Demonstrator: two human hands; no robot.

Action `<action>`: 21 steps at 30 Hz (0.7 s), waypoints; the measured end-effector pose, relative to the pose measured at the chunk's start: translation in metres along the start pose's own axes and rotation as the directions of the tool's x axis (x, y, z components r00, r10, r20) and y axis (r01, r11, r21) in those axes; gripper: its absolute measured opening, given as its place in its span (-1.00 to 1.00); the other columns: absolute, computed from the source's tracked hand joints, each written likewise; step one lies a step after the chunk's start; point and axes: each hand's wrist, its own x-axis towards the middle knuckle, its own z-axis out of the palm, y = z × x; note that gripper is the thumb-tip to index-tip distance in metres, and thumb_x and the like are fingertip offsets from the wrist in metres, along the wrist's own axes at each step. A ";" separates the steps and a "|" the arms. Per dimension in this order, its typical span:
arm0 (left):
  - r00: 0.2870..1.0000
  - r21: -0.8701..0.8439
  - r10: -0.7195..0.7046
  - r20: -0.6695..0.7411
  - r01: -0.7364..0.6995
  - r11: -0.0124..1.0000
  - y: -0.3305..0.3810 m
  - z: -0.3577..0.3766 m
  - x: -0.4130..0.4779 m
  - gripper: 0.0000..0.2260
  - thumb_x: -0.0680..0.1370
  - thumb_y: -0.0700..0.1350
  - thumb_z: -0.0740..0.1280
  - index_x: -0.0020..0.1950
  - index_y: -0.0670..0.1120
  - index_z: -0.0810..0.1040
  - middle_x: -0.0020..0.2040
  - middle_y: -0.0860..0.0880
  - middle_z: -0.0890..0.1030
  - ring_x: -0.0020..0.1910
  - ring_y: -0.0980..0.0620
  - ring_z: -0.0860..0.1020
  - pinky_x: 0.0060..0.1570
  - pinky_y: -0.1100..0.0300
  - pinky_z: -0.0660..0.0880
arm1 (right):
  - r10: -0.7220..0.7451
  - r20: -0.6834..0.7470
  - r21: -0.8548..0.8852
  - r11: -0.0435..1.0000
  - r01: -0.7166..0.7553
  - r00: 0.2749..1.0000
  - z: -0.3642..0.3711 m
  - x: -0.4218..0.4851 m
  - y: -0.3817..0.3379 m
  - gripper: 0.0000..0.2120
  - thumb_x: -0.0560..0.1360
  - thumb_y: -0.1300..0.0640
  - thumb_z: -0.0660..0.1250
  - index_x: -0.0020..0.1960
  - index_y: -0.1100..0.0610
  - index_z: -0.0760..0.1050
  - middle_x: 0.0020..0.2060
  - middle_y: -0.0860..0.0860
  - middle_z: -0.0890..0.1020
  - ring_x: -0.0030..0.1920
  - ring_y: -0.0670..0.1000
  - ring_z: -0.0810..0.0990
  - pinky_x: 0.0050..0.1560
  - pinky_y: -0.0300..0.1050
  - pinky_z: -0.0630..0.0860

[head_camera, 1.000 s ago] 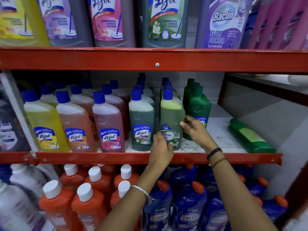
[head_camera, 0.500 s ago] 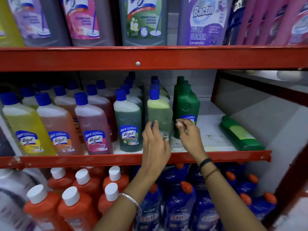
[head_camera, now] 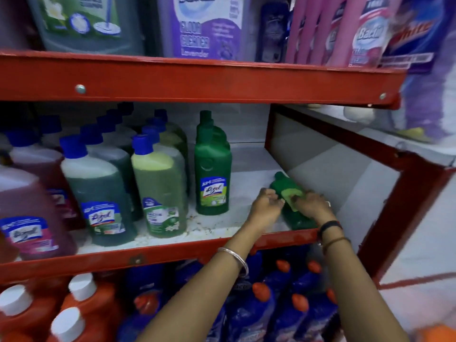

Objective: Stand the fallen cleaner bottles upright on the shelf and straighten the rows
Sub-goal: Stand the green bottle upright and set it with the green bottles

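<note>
A green cleaner bottle (head_camera: 283, 185) lies on its side at the right end of the middle shelf (head_camera: 249, 169), cap pointing toward the back. My right hand (head_camera: 311, 206) rests over its yellow-green label and grips the body. My left hand (head_camera: 267, 206) is at the bottle's left side, its curled fingers touching near the shoulder. To the left, an upright green Lizol bottle (head_camera: 212, 174) heads a short row. A yellow-green bottle (head_camera: 160, 191) and a dark green one (head_camera: 98, 191) stand at the front of their rows.
Pink bottles (head_camera: 32, 213) stand further left. The red shelf lip (head_camera: 123, 259) runs under my wrists, and a red upright (head_camera: 394, 218) closes the right end. Large cans (head_camera: 204, 25) fill the shelf above. Orange bottles (head_camera: 81, 304) and blue ones (head_camera: 283, 309) fill the shelf below.
Both hands left the yellow-green bottle and moved right to the fallen green bottle. The view swung right with them.
</note>
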 end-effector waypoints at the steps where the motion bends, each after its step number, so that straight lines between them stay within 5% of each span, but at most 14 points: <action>1: 0.999 0.040 -0.034 0.032 0.033 0.999 -0.002 0.008 0.008 -0.80 0.49 -0.15 0.30 0.07 -0.13 0.39 0.07 -0.16 0.57 -0.01 -0.02 0.52 0.11 0.14 0.43 | -0.006 0.046 0.032 0.999 0.005 0.999 -0.003 0.004 0.003 -0.53 0.56 0.01 0.15 0.31 0.34 0.35 0.32 0.32 0.43 0.32 0.27 0.42 0.23 -0.05 0.36; 6: 0.964 0.129 -0.265 0.034 0.258 0.957 0.006 0.018 0.020 -0.49 0.44 -0.08 0.34 0.31 -0.18 0.23 0.25 -0.17 0.47 0.19 -0.13 0.48 0.01 0.15 0.44 | 0.036 0.119 0.364 0.928 -0.077 0.992 -0.004 0.011 0.007 -0.52 0.54 0.03 0.24 0.29 0.37 0.35 0.25 0.27 0.50 0.20 0.21 0.51 -0.04 -0.13 0.41; 11: 0.970 -0.001 -0.241 -0.007 0.241 0.971 0.006 0.010 0.015 -0.51 0.44 -0.28 0.33 0.31 -0.18 0.21 0.15 -0.12 0.42 0.21 -0.12 0.45 -0.02 0.16 0.44 | -0.006 0.093 0.651 0.757 -0.056 0.996 0.004 0.007 0.006 -0.58 0.45 0.16 0.38 0.16 0.45 0.42 -0.08 0.22 0.54 -0.26 0.08 0.53 -0.57 -0.34 0.45; 14: 0.985 -0.113 -0.159 -0.062 0.151 0.982 0.010 -0.002 0.009 -0.63 0.40 -0.40 0.27 0.12 -0.14 0.27 0.03 -0.14 0.47 0.06 -0.13 0.51 -0.08 0.07 0.51 | -0.070 0.095 0.749 0.662 -0.025 0.993 0.005 0.003 0.000 -0.68 0.41 0.22 0.43 0.06 0.39 0.48 -0.16 0.19 0.59 -0.27 0.07 0.59 -0.39 -0.20 0.55; 18: 0.989 -0.159 0.018 -0.149 -0.042 0.986 0.019 -0.032 -0.014 -0.62 0.38 -0.52 0.19 -0.04 -0.06 0.42 -0.14 -0.05 0.52 -0.16 -0.01 0.54 -0.31 0.30 0.55 | -0.281 0.102 0.812 0.577 0.083 0.954 0.000 -0.015 -0.018 -0.73 0.39 0.34 0.40 0.07 0.32 0.50 -0.18 0.13 0.63 -0.35 -0.07 0.63 -0.33 -0.26 0.61; 21: 0.966 -0.076 0.136 -0.220 -0.156 0.985 0.013 -0.055 -0.029 -0.56 0.35 -0.47 0.25 0.05 0.00 0.41 0.09 -0.13 0.53 0.03 -0.10 0.55 0.03 0.02 0.57 | -0.365 0.034 0.811 0.554 0.187 0.931 0.007 -0.028 -0.033 -0.56 0.33 0.36 0.45 0.18 0.29 0.43 -0.03 0.16 0.63 -0.09 0.09 0.64 -0.08 -0.08 0.64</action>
